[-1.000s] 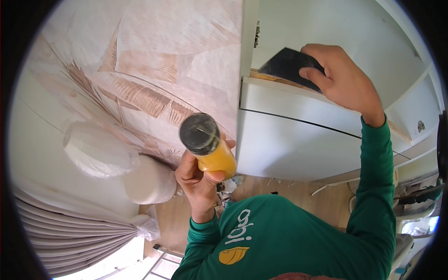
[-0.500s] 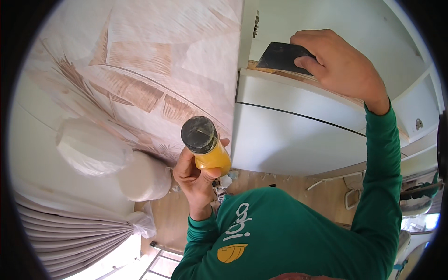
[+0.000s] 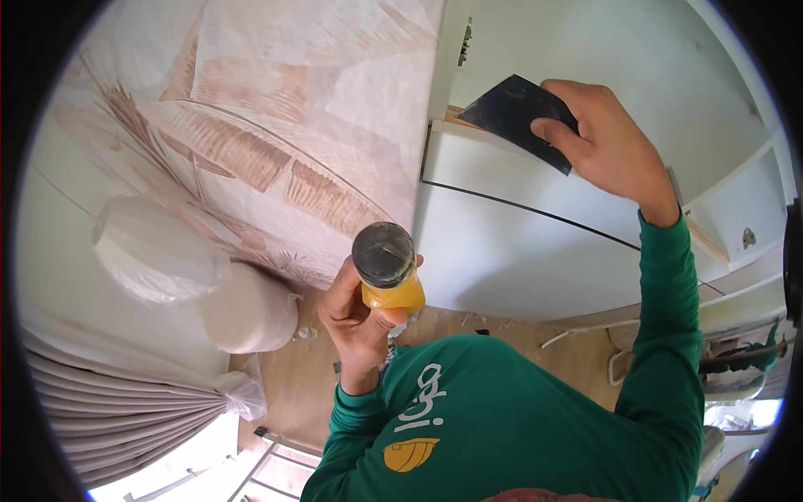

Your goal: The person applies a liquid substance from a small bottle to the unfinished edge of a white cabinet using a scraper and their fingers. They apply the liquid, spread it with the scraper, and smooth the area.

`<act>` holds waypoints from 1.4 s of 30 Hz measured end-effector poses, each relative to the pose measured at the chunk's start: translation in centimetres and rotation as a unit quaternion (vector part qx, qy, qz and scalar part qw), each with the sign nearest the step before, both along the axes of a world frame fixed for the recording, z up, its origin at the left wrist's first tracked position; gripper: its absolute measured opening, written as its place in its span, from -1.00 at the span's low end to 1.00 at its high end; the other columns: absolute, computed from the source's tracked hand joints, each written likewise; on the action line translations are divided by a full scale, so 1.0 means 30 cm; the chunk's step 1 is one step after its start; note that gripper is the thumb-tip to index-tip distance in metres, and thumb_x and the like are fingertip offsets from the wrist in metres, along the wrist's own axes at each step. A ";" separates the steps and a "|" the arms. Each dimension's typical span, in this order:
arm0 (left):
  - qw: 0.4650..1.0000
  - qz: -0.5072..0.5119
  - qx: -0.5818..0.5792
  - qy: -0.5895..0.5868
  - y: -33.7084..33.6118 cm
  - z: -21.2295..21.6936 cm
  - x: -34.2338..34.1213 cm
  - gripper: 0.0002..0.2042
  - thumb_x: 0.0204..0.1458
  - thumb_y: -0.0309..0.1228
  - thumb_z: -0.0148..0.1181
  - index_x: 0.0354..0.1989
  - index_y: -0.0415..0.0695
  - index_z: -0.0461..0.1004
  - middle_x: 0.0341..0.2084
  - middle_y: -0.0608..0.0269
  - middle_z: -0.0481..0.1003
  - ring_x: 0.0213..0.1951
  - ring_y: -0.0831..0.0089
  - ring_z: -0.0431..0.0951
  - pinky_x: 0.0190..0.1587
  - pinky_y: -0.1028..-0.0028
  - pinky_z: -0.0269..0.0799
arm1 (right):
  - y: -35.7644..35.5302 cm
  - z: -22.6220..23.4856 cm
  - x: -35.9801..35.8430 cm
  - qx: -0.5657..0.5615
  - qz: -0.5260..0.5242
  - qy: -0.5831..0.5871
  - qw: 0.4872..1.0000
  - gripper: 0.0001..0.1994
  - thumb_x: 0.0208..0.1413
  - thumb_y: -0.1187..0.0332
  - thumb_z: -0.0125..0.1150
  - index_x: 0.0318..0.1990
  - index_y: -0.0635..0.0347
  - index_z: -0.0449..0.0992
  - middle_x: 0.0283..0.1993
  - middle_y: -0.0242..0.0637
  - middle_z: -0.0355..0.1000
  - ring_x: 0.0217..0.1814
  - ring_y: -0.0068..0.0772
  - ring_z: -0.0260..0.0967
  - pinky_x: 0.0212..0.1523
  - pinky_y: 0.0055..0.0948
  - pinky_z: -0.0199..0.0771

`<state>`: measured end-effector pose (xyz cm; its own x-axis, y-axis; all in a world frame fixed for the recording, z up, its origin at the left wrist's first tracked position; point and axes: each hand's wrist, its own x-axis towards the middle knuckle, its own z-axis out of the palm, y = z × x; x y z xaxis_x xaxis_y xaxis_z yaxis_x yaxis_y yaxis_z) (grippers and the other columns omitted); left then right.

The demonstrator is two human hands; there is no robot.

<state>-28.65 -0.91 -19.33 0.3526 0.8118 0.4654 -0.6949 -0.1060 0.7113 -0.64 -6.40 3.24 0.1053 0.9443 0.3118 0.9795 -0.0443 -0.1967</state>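
Note:
A yellow bottle point(image 3: 395, 294) with a dusty black cap is wrapped by the fingers of my left hand point(image 3: 351, 330). Its cap points up toward me, in front of the patterned wall. Off to the right, my right hand point(image 3: 615, 146) grips a flat black scraper point(image 3: 512, 115) between thumb and fingers. The blade hangs tilted over the top edge of the white cabinet front point(image 3: 527, 226), its far corner close to a strip of bare wood point(image 3: 460, 117). Whether blade and wood touch, I cannot tell.
A wall with a pinkish leaf pattern point(image 3: 251, 92) stands at left. Below it are plastic-wrapped white rolls point(image 3: 251, 309) and a gathered grey curtain point(image 3: 125, 410). A metal ladder point(image 3: 272, 464) is at the lower left. Small debris lies on the wooden floor point(image 3: 288, 389).
My right hand has come down toward me, and the scraper is turned with its near end lower. My left hand has shifted slightly right and down with the bottle.

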 end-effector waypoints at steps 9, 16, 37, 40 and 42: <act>0.999 0.005 0.012 0.033 0.007 -0.025 0.016 -0.31 0.08 -0.21 0.67 0.32 -0.31 0.56 0.06 0.15 0.64 0.02 0.40 0.65 0.12 0.40 0.56 | 0.052 -0.035 0.049 0.047 0.052 -0.069 0.995 -0.73 0.28 0.40 0.32 0.00 0.46 0.57 -0.23 0.20 0.53 -0.26 0.32 0.47 -0.19 0.07 0.46; 0.999 0.026 0.015 0.044 0.010 -0.037 -0.001 -0.32 0.09 -0.20 0.67 0.31 -0.31 0.57 0.05 0.16 0.64 0.02 0.44 0.63 0.11 0.45 0.54 | 0.002 0.004 -0.017 0.020 0.024 -0.019 0.999 -0.72 0.27 0.40 0.32 -0.01 0.47 0.57 -0.23 0.20 0.54 -0.22 0.33 0.50 -0.14 0.06 0.50; 0.998 0.020 0.017 0.056 0.006 -0.049 0.001 -0.33 0.09 -0.26 0.67 0.33 -0.31 0.56 0.11 0.12 0.62 0.08 0.40 0.63 0.16 0.43 0.53 | 0.059 -0.005 0.013 0.025 0.042 -0.045 0.998 -0.75 0.24 0.41 0.32 -0.05 0.44 0.56 -0.30 0.19 0.51 -0.31 0.28 0.45 -0.25 0.04 0.44; 0.996 0.016 0.025 0.079 0.002 -0.011 0.007 -0.34 0.07 -0.30 0.67 0.31 -0.33 0.57 0.10 0.10 0.62 0.08 0.38 0.63 0.17 0.42 0.53 | 0.056 -0.016 0.017 0.052 0.052 -0.064 0.995 -0.77 0.24 0.44 0.31 -0.05 0.43 0.55 -0.27 0.19 0.52 -0.27 0.33 0.46 -0.20 0.08 0.45; 0.990 0.056 0.069 0.108 0.004 0.011 0.012 -0.36 0.06 -0.34 0.67 0.30 -0.33 0.59 0.10 0.07 0.63 0.07 0.35 0.65 0.16 0.41 0.55 | 0.037 -0.010 0.002 0.052 0.044 -0.051 0.996 -0.77 0.24 0.44 0.30 -0.04 0.43 0.54 -0.26 0.19 0.53 -0.22 0.37 0.47 -0.15 0.12 0.46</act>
<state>-28.30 -0.79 -19.00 0.3666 0.7851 0.4992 -0.5066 -0.2816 0.8149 -0.59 -5.30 2.94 -0.0133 0.9104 0.4135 0.9938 0.0577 -0.0951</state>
